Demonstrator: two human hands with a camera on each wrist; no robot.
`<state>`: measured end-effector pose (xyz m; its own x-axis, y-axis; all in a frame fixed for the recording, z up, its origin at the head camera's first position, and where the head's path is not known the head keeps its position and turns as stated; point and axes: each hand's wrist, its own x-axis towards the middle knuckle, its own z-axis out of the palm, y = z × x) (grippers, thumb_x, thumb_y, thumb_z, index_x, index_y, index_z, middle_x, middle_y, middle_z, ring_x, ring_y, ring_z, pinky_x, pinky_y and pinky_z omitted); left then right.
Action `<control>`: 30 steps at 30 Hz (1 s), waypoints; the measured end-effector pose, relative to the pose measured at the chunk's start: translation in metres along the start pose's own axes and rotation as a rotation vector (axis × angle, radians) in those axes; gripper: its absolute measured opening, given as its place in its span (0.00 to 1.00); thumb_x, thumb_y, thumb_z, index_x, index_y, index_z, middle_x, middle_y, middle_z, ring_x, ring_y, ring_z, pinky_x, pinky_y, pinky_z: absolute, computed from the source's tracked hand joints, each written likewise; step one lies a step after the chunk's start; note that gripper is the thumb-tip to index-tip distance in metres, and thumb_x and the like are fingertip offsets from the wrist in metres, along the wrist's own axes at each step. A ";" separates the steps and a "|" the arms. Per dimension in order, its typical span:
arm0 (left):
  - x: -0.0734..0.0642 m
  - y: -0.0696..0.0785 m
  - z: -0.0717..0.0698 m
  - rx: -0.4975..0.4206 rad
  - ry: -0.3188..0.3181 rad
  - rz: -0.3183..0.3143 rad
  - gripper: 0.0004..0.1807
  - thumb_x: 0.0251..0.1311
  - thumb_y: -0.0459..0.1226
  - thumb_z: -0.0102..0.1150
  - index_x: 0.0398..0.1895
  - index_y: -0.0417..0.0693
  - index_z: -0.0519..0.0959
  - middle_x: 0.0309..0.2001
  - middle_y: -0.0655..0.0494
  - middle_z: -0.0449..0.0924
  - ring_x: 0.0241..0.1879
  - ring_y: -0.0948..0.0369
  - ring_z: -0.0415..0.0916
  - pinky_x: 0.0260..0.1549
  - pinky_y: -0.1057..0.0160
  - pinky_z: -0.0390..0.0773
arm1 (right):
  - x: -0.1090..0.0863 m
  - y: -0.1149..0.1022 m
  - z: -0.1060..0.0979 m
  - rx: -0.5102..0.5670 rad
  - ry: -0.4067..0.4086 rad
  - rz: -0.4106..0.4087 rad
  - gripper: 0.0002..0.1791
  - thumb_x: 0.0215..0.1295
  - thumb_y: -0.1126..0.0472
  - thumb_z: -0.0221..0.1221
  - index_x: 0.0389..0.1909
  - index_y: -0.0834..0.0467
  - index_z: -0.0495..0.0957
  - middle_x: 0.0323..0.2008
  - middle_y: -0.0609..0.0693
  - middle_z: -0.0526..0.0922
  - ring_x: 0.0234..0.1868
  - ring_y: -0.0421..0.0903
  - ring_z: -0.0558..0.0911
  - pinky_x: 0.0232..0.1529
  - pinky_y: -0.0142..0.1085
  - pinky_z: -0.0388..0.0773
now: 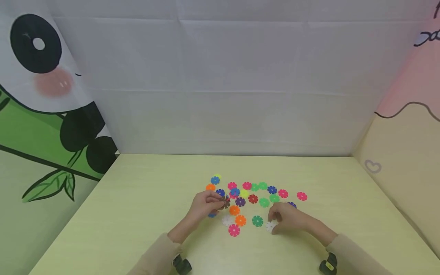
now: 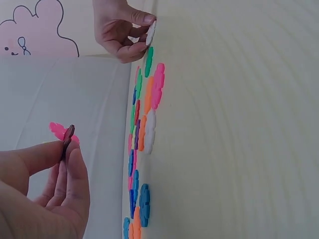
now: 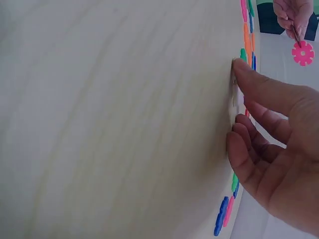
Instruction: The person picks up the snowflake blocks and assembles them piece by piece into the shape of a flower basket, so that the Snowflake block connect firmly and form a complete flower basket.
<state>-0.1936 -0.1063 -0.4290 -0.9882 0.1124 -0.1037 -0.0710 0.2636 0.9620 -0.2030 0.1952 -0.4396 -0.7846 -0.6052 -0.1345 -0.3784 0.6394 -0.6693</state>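
My left hand [image 1: 203, 207] pinches a dark brown notched plastic disc [image 2: 68, 137] between thumb and fingertips, above the table. A pink notched disc [image 3: 303, 53] is attached to the brown one, the two set at an angle. Over on the right, my right hand [image 1: 292, 218] has its thumb and fingers around the edges of a white notched disc [image 1: 270, 226], close to the tabletop. In the right wrist view my fingers mostly hide that white disc. A green disc [image 1: 257, 220] lies flat just left of the right hand.
Several more notched discs lie scattered between and beyond the hands, including a pink one [image 1: 234, 230], an orange one [image 1: 240, 220], another white one [image 1: 228, 220] and a red one [image 1: 253, 198]. A pale wall [image 1: 233, 95] rises behind the table [image 1: 144, 183].
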 end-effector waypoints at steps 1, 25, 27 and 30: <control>-0.001 0.000 0.000 -0.002 -0.007 -0.001 0.11 0.60 0.30 0.63 0.43 0.30 0.78 0.40 0.37 0.86 0.34 0.58 0.85 0.38 0.58 0.87 | 0.000 0.000 0.000 0.000 -0.004 -0.001 0.14 0.50 0.63 0.73 0.35 0.56 0.79 0.31 0.44 0.77 0.32 0.38 0.70 0.32 0.27 0.71; -0.008 0.022 0.023 -0.207 -0.098 0.043 0.15 0.62 0.32 0.62 0.46 0.26 0.78 0.40 0.37 0.87 0.36 0.54 0.88 0.38 0.63 0.87 | 0.036 -0.054 0.027 0.047 0.680 -0.520 0.11 0.52 0.78 0.66 0.34 0.62 0.81 0.30 0.54 0.88 0.31 0.47 0.86 0.31 0.31 0.85; -0.009 0.023 0.023 -0.218 -0.095 0.055 0.15 0.62 0.33 0.64 0.45 0.27 0.79 0.39 0.39 0.88 0.36 0.56 0.89 0.36 0.66 0.87 | 0.038 -0.055 0.028 0.057 0.701 -0.533 0.11 0.51 0.78 0.67 0.32 0.62 0.82 0.29 0.55 0.88 0.30 0.47 0.86 0.31 0.30 0.85; -0.009 0.024 0.024 -0.230 -0.074 0.038 0.15 0.62 0.33 0.64 0.45 0.27 0.80 0.39 0.40 0.88 0.36 0.55 0.89 0.36 0.68 0.86 | 0.039 -0.057 0.029 0.103 0.724 -0.539 0.09 0.51 0.77 0.67 0.30 0.63 0.82 0.27 0.57 0.87 0.28 0.48 0.86 0.30 0.29 0.84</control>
<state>-0.1830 -0.0776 -0.4108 -0.9787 0.1902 -0.0767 -0.0715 0.0341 0.9969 -0.1976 0.1214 -0.4284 -0.6438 -0.3416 0.6847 -0.7652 0.2895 -0.5750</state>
